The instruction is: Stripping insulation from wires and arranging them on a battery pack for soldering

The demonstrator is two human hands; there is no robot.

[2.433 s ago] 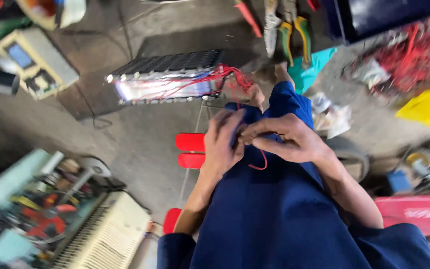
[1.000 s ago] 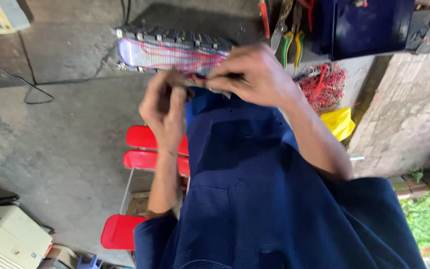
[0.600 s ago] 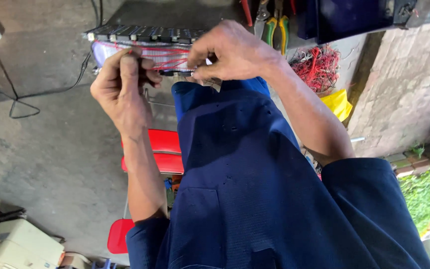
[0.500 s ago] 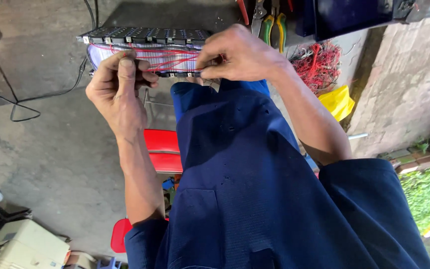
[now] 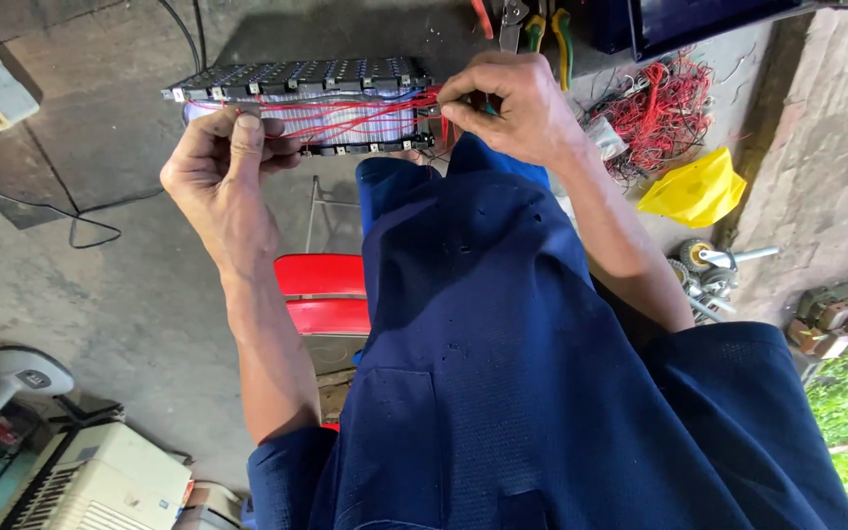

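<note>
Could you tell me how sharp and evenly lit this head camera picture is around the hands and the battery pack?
Head view: daylight, soft and fairly even; the left hand, right hand and battery pack with its red wires are sharp, without motion blur. A dark shadow lies on the concrete floor above the pack. The wide lens bends the edges, and the white fan sits cropped there.

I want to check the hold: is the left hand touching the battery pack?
Touching. In the head view, the left hand grips the left end of the battery pack, its thumb lying over the red wires.
</note>
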